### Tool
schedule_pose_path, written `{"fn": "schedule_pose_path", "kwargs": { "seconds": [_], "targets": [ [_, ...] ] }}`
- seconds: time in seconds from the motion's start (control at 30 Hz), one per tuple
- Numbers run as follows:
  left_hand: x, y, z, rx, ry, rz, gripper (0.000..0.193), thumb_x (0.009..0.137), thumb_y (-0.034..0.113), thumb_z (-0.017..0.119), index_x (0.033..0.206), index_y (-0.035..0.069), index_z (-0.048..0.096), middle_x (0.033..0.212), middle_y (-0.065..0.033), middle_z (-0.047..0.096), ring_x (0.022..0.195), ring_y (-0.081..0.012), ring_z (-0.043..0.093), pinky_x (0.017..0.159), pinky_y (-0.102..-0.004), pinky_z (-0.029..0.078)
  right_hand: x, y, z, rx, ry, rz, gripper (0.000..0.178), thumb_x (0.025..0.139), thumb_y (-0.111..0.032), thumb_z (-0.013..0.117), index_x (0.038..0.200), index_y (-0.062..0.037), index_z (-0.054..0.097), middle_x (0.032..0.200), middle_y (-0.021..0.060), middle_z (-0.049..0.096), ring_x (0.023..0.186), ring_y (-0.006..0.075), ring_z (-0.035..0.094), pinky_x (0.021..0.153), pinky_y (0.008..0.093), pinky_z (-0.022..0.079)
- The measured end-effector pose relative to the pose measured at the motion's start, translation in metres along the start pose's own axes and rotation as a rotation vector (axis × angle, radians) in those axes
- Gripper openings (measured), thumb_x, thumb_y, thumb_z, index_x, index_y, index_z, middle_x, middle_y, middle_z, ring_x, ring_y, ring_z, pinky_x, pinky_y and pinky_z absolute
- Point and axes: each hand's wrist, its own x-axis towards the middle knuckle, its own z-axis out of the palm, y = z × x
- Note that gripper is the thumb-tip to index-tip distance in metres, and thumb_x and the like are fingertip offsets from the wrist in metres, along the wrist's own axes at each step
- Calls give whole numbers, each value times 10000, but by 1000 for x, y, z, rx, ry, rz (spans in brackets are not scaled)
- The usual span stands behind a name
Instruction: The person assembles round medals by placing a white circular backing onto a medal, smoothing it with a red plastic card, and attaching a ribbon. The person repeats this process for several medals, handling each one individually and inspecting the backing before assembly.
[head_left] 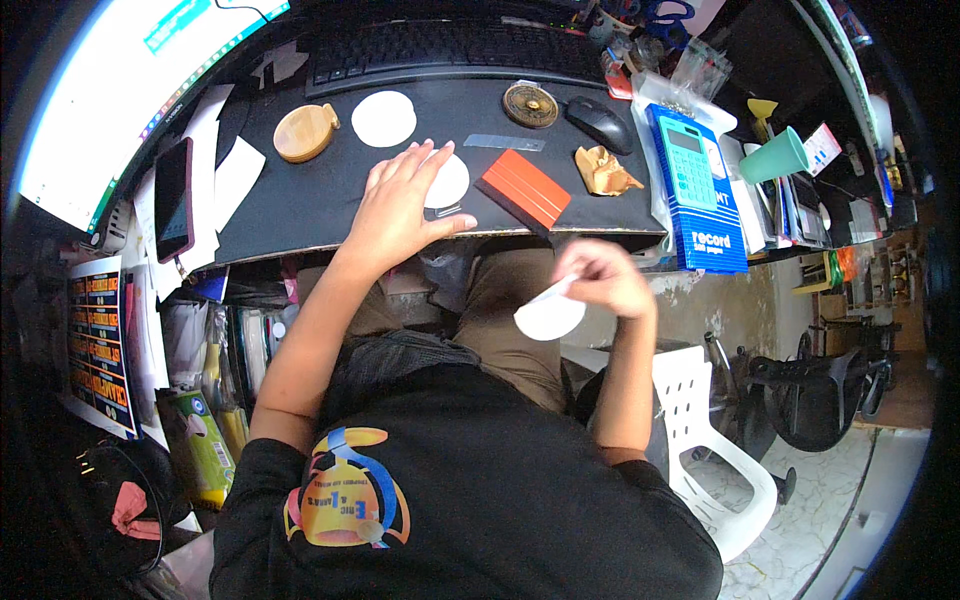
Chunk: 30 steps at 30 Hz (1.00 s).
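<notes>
My left hand (400,205) lies flat with fingers stretched out at the desk's front edge, partly over a white round disc (450,182). My right hand (612,278) is raised off the desk above my lap, pinching the edge of a thin white round sheet (550,316), which hangs tilted and looks partly folded at the top. Between the hands lies an orange-red squeegee (535,188) with a dark edge. Another white disc (384,119) rests flat beyond my left hand, beside a round wooden piece (305,134) with a small tab.
Further back are a bronze-coloured medallion (530,105), a mouse (598,125), a translucent strip (505,143) and crumpled brown paper (606,172). A keyboard (440,55) spans the back. Rightward, a turquoise calculator (688,165) sits on a blue book (715,245). A phone (175,200) lies left.
</notes>
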Motion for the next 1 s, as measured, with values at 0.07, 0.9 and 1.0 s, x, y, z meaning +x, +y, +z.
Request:
{"fn": "schedule_pose_path", "kwargs": {
  "seconds": [0.07,0.9,1.0],
  "targets": [
    [-2,-2,2,-33,24,7,815,766,487,732,1418,98,437,1384,-196,499,1296,-340,459,1086,-482,310,14,36,26,-71,-39,152,134,775,10,694,887,-37,636,786,-11,625,725,87,590,669,249,467],
    [146,-16,1,-333,137,-160,533,866,544,617,796,29,737,672,-156,663,643,-271,662,616,-369,487,124,284,75,529,946,584,338,898,-214,527,1140,20,494,959,198,642,750,315,671,561,446,532],
    [182,-15,24,-314,66,-209,557,817,569,657,749,22,737,662,-180,665,637,-300,677,639,-395,522,120,290,84,-110,840,715,783,777,-346,735,1308,116,393,1189,296,597,1108,390,593,956,383,462]
  ]
}}
